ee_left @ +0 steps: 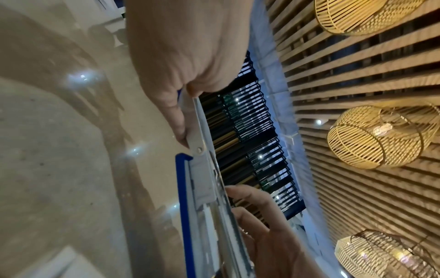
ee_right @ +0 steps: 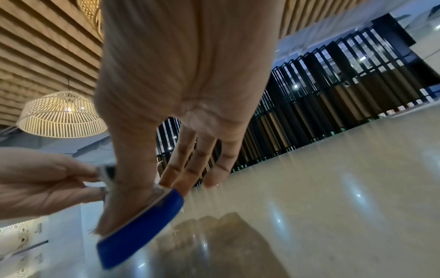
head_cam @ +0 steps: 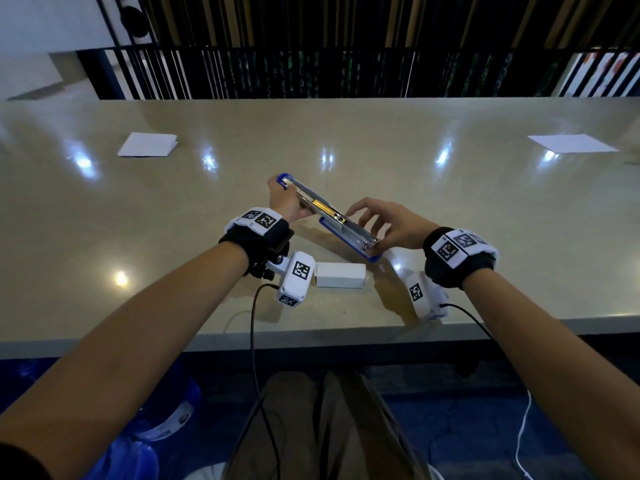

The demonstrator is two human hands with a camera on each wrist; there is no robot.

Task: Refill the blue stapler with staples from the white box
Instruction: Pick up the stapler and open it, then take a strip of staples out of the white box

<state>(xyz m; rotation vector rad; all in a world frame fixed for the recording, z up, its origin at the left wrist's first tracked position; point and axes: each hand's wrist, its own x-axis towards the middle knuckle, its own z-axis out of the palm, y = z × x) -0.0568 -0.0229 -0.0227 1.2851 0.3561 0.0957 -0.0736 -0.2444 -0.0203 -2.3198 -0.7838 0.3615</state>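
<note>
The blue stapler (head_cam: 341, 225) is swung wide open above the beige table (head_cam: 467, 216), its metal channel facing up with a gold part showing inside. My left hand (head_cam: 284, 202) grips the raised upper arm at the far-left end. My right hand (head_cam: 388, 226) holds the near-right end, thumb on top of it and fingers along the far side of the channel. In the left wrist view my left hand (ee_left: 181, 65) pinches the metal arm of the stapler (ee_left: 202, 206). The right wrist view shows the blue base (ee_right: 142, 225) under my right thumb (ee_right: 128, 188). A closed white box (head_cam: 341, 275) lies just in front of the stapler.
Two white paper sheets lie on the table, one at the far left (head_cam: 147, 144) and one at the far right (head_cam: 571, 143). The table's front edge (head_cam: 346, 336) runs close behind the white box. Cables hang from both wrist cameras.
</note>
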